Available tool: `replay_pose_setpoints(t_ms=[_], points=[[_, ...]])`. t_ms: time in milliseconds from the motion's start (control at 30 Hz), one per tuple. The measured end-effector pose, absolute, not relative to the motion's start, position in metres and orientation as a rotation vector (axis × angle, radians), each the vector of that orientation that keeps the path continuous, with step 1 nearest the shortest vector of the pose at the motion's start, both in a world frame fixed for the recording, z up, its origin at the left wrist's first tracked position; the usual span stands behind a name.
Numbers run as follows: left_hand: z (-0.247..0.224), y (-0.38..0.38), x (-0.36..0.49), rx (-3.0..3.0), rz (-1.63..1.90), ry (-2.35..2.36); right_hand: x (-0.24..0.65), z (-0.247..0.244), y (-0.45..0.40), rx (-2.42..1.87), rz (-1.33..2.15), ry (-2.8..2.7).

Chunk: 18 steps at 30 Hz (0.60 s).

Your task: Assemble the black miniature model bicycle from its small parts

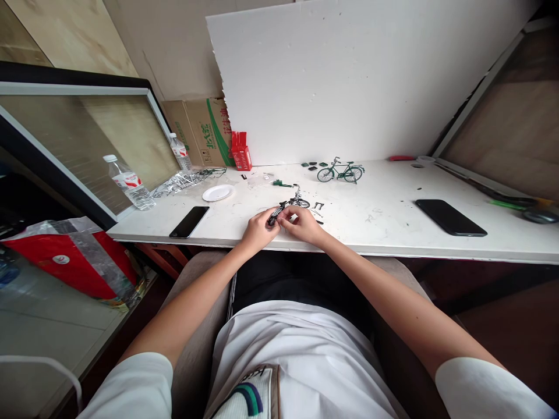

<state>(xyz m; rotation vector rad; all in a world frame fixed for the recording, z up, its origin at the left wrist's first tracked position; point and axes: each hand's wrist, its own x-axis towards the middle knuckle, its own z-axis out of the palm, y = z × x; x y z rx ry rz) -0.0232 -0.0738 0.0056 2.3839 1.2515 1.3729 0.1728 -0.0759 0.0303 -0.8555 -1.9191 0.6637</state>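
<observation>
Near the table's front edge, my left hand (261, 227) is closed on the rear part of a black model bicycle (299, 203). My right hand (302, 224) meets it from the other side, thumb and fingers pinched at the same part; any small piece between them is hidden. The model's front wheel and handlebar point away from me. Just behind it lies a small green part (282, 183). Small dark pieces (319, 206) are to the right of the model. A finished green model bicycle (341, 170) stands upright farther back.
On the white table (375, 224) are a black phone (190, 222) and a white dish (218, 192) at left, with water bottles (131, 183) and a red box (241, 151) behind. A larger black phone (450, 217) lies at right. A white board (349, 81) stands at the back.
</observation>
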Motion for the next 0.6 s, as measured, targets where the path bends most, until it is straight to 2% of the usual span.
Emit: replay_pose_setpoints(t_ms=[600], points=[[0.0045,-0.0726,-0.0236,2.389,1.347,1.255,0.1724,0.0306,-0.0763,-0.832,0.66,-1.942]])
